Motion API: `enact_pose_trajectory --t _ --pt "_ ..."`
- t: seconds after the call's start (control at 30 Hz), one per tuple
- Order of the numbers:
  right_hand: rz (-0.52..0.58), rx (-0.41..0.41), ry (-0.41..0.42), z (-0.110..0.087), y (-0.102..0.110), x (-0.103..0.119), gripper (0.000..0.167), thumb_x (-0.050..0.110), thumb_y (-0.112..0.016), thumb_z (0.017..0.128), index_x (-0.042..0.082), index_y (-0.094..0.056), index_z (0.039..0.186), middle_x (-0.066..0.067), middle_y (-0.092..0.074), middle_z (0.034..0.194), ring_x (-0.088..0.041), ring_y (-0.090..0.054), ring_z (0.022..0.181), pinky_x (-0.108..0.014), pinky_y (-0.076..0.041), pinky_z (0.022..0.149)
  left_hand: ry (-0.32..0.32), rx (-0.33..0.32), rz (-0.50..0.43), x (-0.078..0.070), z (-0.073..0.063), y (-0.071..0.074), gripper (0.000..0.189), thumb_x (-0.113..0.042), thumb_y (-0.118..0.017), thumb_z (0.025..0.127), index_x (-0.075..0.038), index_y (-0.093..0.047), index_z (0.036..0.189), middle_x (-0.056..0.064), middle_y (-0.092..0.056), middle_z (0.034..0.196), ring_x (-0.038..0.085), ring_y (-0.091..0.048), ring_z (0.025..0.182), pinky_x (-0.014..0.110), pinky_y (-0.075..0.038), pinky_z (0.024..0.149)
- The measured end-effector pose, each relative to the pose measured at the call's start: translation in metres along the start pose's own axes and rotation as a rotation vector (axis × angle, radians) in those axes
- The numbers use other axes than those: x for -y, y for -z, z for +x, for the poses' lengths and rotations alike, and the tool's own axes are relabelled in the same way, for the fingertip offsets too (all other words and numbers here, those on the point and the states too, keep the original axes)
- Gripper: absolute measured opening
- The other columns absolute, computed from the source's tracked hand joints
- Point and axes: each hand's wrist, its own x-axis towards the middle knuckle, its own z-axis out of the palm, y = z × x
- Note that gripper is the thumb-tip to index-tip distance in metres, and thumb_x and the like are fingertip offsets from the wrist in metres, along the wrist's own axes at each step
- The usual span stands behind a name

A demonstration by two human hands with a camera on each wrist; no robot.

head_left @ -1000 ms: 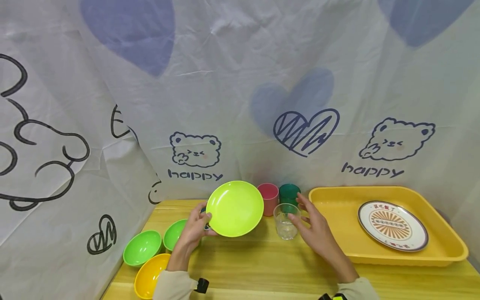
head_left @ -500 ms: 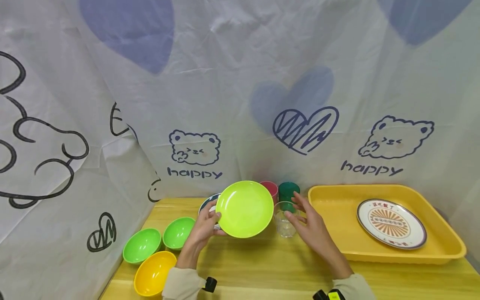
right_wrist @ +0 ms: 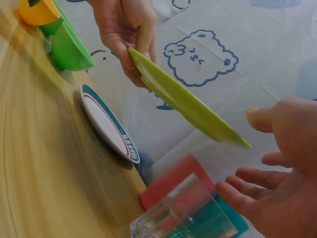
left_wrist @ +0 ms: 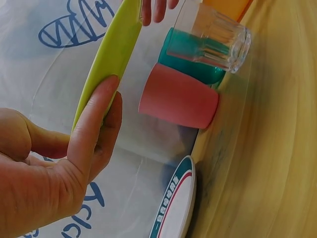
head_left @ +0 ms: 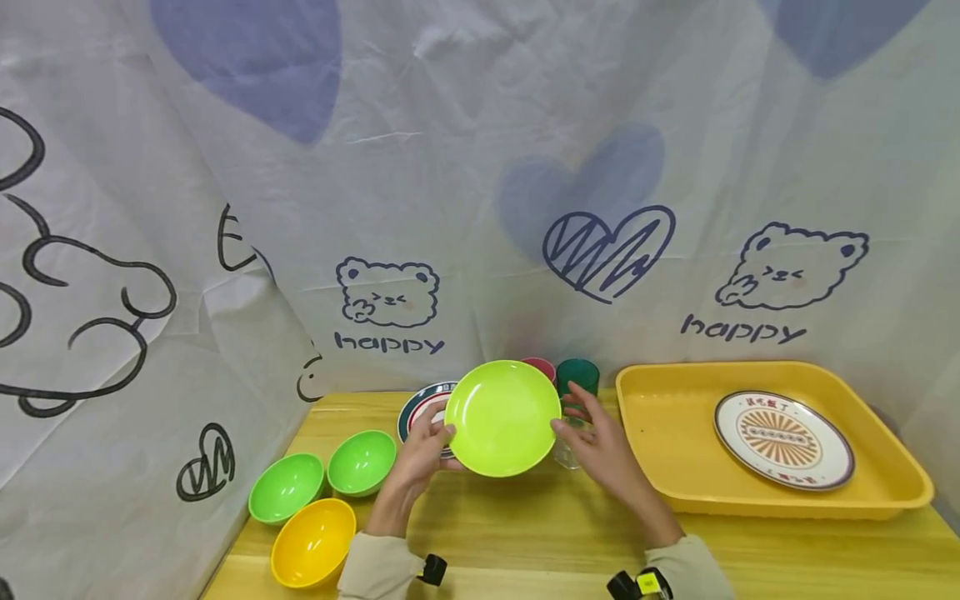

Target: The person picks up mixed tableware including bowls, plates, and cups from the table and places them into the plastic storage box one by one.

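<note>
My left hand (head_left: 422, 454) pinches the left edge of a lime-green plate (head_left: 502, 418), thumb on its face and fingers behind. The plate is held up above the table, tilted toward me. My right hand (head_left: 603, 454) is at the plate's right rim; in the right wrist view its thumb and fingers are spread, with a gap to the rim. Behind the plate stand a clear glass (left_wrist: 213, 37), a pink cup (left_wrist: 178, 96) and a teal cup (head_left: 577, 377), partly hidden. A white plate with a dark green rim (right_wrist: 106, 119) lies on the table behind my left hand.
Two green bowls (head_left: 362, 463) and an orange bowl (head_left: 313, 543) stand at the left of the wooden table (head_left: 510, 533). On the right, a yellow tray (head_left: 675, 417) holds a white patterned plate (head_left: 783, 440). A printed cloth (head_left: 480, 208) hangs behind the table.
My left hand has moved the lime-green plate to the right, up to my right hand, uncovering the green-rimmed plate and covering more of the pink cup and glass. My right hand has shifted slightly left.
</note>
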Motion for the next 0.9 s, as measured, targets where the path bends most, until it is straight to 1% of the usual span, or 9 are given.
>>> enact_pose_trajectory --t 0.17,0.3,0.33,0.47,0.53,0.67,0.73,0.83,0.9 --pt "-0.006 0.010 -0.042 0.002 -0.006 0.002 0.070 0.027 -0.069 0.100 0.002 -0.036 0.157 -0.022 -0.048 0.150 -0.040 -0.055 0.131 -0.045 -0.056 0.097 -0.007 -0.001 -0.015 0.000 0.000 -0.007 0.042 0.003 -0.040 0.106 0.002 -0.039 0.148 0.021 -0.065 0.108 0.022 -0.070 0.079 0.037 -0.063 0.059" --pt "0.014 0.008 -0.066 0.002 -0.007 0.002 0.069 0.024 -0.069 0.100 0.002 -0.036 0.156 -0.023 -0.048 0.150 -0.039 -0.057 0.127 -0.040 -0.059 0.092 -0.023 0.006 -0.024 0.000 0.001 -0.011 0.043 0.004 -0.041 0.105 0.002 -0.039 0.148 0.021 -0.065 0.109 0.022 -0.070 0.079 0.039 -0.064 0.059" --pt "0.017 0.002 -0.068 0.002 -0.007 0.002 0.068 0.022 -0.069 0.100 0.002 -0.037 0.156 -0.023 -0.049 0.149 -0.039 -0.057 0.127 -0.041 -0.060 0.092 -0.028 0.011 -0.025 0.000 0.001 -0.012 0.043 0.004 -0.040 0.105 0.003 -0.039 0.148 0.022 -0.065 0.109 0.022 -0.070 0.079 0.040 -0.064 0.060" --pt "0.028 -0.025 -0.080 0.004 -0.007 0.000 0.065 0.010 -0.068 0.100 -0.001 -0.037 0.155 -0.026 -0.049 0.149 -0.041 -0.054 0.130 -0.049 -0.054 0.101 -0.034 0.025 -0.028 -0.001 0.002 -0.016 0.042 0.005 -0.039 0.106 0.002 -0.038 0.148 0.024 -0.065 0.112 0.023 -0.070 0.080 0.044 -0.064 0.063" --pt "0.052 -0.028 -0.091 0.005 -0.007 0.000 0.065 0.005 -0.066 0.099 -0.003 -0.035 0.155 -0.029 -0.048 0.149 -0.043 -0.054 0.131 -0.050 -0.053 0.102 -0.031 0.029 -0.025 -0.001 0.004 -0.019 0.043 0.005 -0.039 0.106 0.002 -0.038 0.148 0.025 -0.064 0.113 0.023 -0.070 0.080 0.043 -0.064 0.064" --pt "0.099 -0.037 -0.124 0.007 -0.002 0.002 0.065 -0.002 -0.062 0.098 -0.005 -0.032 0.156 -0.033 -0.048 0.147 -0.044 -0.056 0.128 -0.041 -0.058 0.093 -0.040 0.055 0.000 -0.004 0.007 -0.024 0.043 0.003 -0.040 0.106 0.001 -0.036 0.149 0.025 -0.064 0.115 0.022 -0.070 0.082 0.042 -0.064 0.065" --pt "0.112 -0.047 -0.142 0.008 0.002 0.003 0.064 -0.003 -0.061 0.099 -0.005 -0.031 0.156 -0.034 -0.048 0.146 -0.045 -0.057 0.127 -0.037 -0.060 0.089 -0.041 0.082 0.021 -0.007 0.009 -0.025 0.044 0.003 -0.041 0.106 0.001 -0.036 0.149 0.026 -0.064 0.118 0.022 -0.070 0.083 0.042 -0.064 0.067" --pt "0.099 -0.085 -0.154 0.008 0.010 0.004 0.062 -0.004 -0.059 0.098 -0.005 -0.034 0.155 -0.034 -0.051 0.143 -0.044 -0.059 0.125 -0.035 -0.061 0.086 -0.033 0.126 0.066 -0.010 0.015 -0.024 0.041 -0.001 -0.043 0.107 0.002 -0.038 0.148 0.025 -0.065 0.121 0.024 -0.070 0.093 0.044 -0.064 0.073" --pt "0.084 -0.110 -0.160 0.008 0.016 0.004 0.061 -0.004 -0.059 0.098 -0.004 -0.036 0.155 -0.033 -0.054 0.140 -0.044 -0.061 0.122 -0.034 -0.061 0.085 -0.042 0.132 0.105 -0.011 0.021 -0.022 0.038 -0.004 -0.043 0.108 0.005 -0.041 0.146 0.025 -0.065 0.121 0.030 -0.069 0.100 0.046 -0.063 0.079"
